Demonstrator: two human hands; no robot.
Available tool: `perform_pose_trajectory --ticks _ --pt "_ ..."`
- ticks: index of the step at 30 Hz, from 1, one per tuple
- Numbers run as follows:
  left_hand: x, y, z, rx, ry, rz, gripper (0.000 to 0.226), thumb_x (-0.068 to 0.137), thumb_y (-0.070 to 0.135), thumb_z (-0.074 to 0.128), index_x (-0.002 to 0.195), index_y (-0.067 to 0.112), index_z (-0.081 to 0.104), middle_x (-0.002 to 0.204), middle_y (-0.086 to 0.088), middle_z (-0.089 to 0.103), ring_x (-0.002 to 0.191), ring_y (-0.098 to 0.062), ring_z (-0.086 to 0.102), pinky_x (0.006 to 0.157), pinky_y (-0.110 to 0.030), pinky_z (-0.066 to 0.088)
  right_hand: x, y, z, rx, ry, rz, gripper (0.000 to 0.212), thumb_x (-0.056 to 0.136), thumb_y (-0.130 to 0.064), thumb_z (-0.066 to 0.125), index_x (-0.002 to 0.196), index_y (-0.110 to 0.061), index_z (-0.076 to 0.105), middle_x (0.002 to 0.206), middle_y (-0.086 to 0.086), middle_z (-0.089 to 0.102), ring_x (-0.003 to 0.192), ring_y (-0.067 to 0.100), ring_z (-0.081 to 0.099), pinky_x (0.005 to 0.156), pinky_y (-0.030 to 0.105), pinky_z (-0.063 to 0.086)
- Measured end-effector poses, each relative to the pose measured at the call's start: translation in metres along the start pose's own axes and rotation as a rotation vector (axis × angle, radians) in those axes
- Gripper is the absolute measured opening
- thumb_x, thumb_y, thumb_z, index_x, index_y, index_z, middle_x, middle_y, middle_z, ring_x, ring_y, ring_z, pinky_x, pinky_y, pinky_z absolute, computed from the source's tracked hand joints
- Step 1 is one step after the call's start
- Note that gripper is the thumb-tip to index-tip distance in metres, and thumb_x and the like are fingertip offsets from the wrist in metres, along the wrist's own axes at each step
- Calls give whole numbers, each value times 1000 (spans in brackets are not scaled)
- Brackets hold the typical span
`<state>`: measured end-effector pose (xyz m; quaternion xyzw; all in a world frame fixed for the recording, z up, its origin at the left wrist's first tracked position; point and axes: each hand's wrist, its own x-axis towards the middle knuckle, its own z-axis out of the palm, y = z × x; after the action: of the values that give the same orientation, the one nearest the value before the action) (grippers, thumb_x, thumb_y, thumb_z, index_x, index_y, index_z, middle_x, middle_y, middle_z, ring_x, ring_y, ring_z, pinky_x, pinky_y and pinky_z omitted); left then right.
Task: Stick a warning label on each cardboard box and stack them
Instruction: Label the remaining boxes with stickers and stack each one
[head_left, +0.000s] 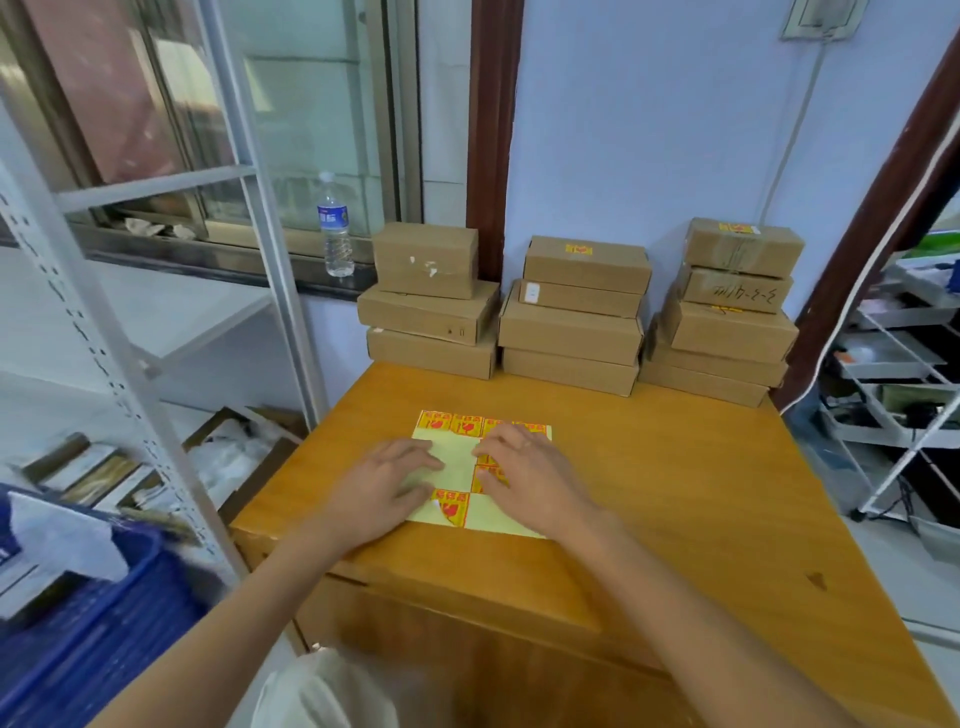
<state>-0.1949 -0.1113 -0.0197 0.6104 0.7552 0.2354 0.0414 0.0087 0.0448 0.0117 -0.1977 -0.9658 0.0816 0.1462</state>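
Note:
A pale yellow sticker sheet (460, 470) with red and yellow warning labels lies on the wooden table (675, 499). My left hand (387, 480) rests flat on the sheet's left part, fingers straight. My right hand (524, 467) lies on its right part, fingertips over the labels. One label (451, 509) near the front edge has a lifted corner. Three stacks of cardboard boxes stand at the table's far edge: a left stack (428, 301), a middle stack (576, 312) with a label on top, and a right stack (727, 312) with a label on top.
A water bottle (335, 226) stands on the window sill behind the left stack. A white metal shelf frame (130, 374) stands to the left, a blue crate (83, 623) below it. A rack of trays (893, 374) is on the right.

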Motion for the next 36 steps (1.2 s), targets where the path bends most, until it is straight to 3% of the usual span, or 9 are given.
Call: perform_pose_trajectory --ticks 6,9,15,19,23,25,30,33,36 --pt "2 3 0 60 18 -2 38 91 48 50 125 34 61 136 14 54 126 -11 46 104 -38 44 28 -49 5 134 -97 33 40 94 -66 53 109 -30 58 114 -11 55 106 16 52 92 37 42" --pt "4 1 0 60 60 -27 36 91 41 54 124 30 63 137 10 58 132 -16 44 113 -40 39 38 -49 6 178 -125 53 39 94 -68 51 99 -30 56 107 -11 55 98 16 52 81 35 42" --pt "5 -3 4 24 74 -173 36 100 34 53 135 34 56 156 10 44 152 -19 22 125 -42 22 80 -23 3 190 -15 78 20 101 -47 53 99 -31 64 103 -11 58 94 14 61 78 39 53" --pt "5 -5 1 -11 166 -283 41 103 22 50 143 31 50 162 8 35 155 -21 14 126 -45 18 149 -2 -27 163 132 107 16 101 -38 58 111 -27 65 116 -8 59 101 11 62 88 40 57" --pt "7 -4 -7 -177 320 -421 43 102 32 53 145 32 47 162 11 33 155 -18 13 127 -44 16 218 8 -71 43 258 119 40 98 -37 64 135 -24 54 135 3 53 113 18 59 84 34 54" --pt "5 -8 -9 -58 363 -459 51 100 50 48 148 35 44 163 12 30 156 -18 7 127 -46 6 250 9 -87 -10 268 126 63 92 -44 71 145 -22 46 145 8 46 127 25 52 91 41 53" --pt "8 -1 -3 157 255 -452 78 89 80 16 157 42 23 169 11 3 155 -16 -18 126 -48 -9 314 16 -102 -84 -22 147 122 75 -65 82 165 -24 11 172 18 4 158 39 5 125 57 19" --pt "10 2 -7 147 245 -467 84 86 84 9 158 43 19 169 13 -3 154 -14 -21 127 -49 -5 339 26 -97 -83 -111 165 127 72 -67 83 166 -33 4 173 16 -6 159 39 -7 125 60 9" --pt "10 3 -9 126 242 -467 85 85 86 8 157 43 18 168 15 -5 154 -14 -19 127 -49 -4 344 37 -81 -63 -65 166 113 77 -56 84 164 -40 14 171 12 12 158 35 4 119 61 29"
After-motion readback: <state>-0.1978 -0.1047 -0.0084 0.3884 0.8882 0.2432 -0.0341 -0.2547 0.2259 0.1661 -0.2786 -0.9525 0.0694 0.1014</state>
